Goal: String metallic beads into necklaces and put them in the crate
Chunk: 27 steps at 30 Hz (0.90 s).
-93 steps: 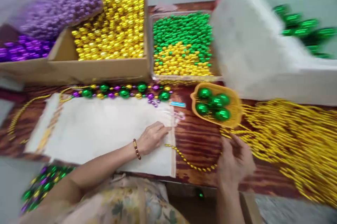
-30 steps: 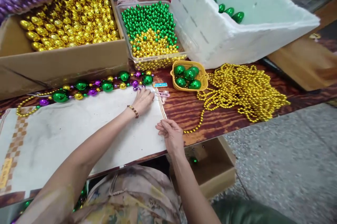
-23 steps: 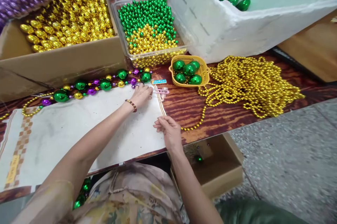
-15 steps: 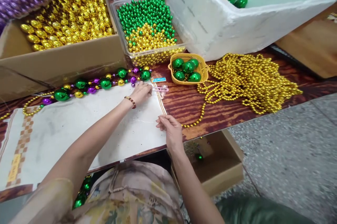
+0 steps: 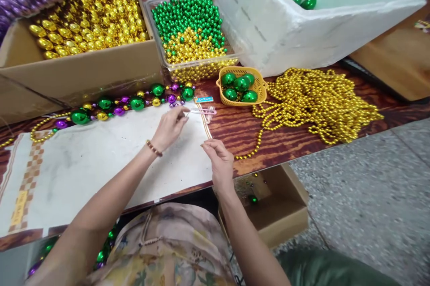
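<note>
Left hand point(image 5: 172, 128), right hand point(image 5: 221, 160): pinched, contents unclear. Near the counter's point(image 5: 285, 143) front edge, the gold strand's point(image 5: 258, 145) end is hidden by the latter.

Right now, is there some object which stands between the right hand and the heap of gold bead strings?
Nothing visible blocks the way from the right hand to the heap of gold bead strings: only bare table and one loose gold strand. The yellow basket stands farther back, off that line.
</note>
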### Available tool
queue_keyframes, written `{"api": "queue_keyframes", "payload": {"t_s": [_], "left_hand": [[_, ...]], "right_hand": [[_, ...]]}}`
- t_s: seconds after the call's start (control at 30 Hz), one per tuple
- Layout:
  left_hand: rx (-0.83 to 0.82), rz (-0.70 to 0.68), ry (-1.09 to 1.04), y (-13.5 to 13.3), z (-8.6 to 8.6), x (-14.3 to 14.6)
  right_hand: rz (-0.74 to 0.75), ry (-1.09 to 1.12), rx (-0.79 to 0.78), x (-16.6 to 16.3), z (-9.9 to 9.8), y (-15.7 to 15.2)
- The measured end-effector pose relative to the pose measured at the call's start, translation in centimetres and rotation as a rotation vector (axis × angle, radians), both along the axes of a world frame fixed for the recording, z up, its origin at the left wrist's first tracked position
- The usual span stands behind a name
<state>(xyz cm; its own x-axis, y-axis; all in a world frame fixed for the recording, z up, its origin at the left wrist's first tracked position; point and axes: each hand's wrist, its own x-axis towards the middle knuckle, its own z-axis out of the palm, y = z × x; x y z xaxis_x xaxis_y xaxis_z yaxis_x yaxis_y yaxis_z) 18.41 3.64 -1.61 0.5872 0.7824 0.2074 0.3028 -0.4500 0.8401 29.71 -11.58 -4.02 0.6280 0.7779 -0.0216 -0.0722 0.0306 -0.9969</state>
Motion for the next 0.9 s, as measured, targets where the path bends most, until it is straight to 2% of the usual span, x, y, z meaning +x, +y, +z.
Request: {"api": "queue_keyframes", "payload": {"t_s": [0.13, 0.2, 0.3, 0.47, 0.63, 0.9], "left_hand": [[-0.645, 0.053, -0.148, -6.1, 0.1, -3.9], [-0.829, 0.097, -0.231, -8.3, 0.0, -5.3], [-0.975, 0.142, -0.325, -9.7, 0.1, -6.5], [-1.042, 0.147, -0.452, -9.7, 0.6, -7.5], [-1.086, 0.115, -0.526, -9.6, 0.3, -8.0], [-0.941, 0.077, -0.471, -9.7, -0.4, -8.5]], "right_hand": [[0.120, -0.090, 0.023, -1.5, 1.0, 0.1], [0.160, -0.103, 0.030, -2.4, 1.4, 0.1], [0.206, -0.100, 0.039, -3.7, 1.8, 0.4], [0.292, -0.083, 0.018, -4.8, 2.2, 1.1], [0.337, -0.052, 0.017, -5.2, 2.6, 1.6], [0.333, -0.042, -0.007, -5.6, 3.3, 1.4]]}}
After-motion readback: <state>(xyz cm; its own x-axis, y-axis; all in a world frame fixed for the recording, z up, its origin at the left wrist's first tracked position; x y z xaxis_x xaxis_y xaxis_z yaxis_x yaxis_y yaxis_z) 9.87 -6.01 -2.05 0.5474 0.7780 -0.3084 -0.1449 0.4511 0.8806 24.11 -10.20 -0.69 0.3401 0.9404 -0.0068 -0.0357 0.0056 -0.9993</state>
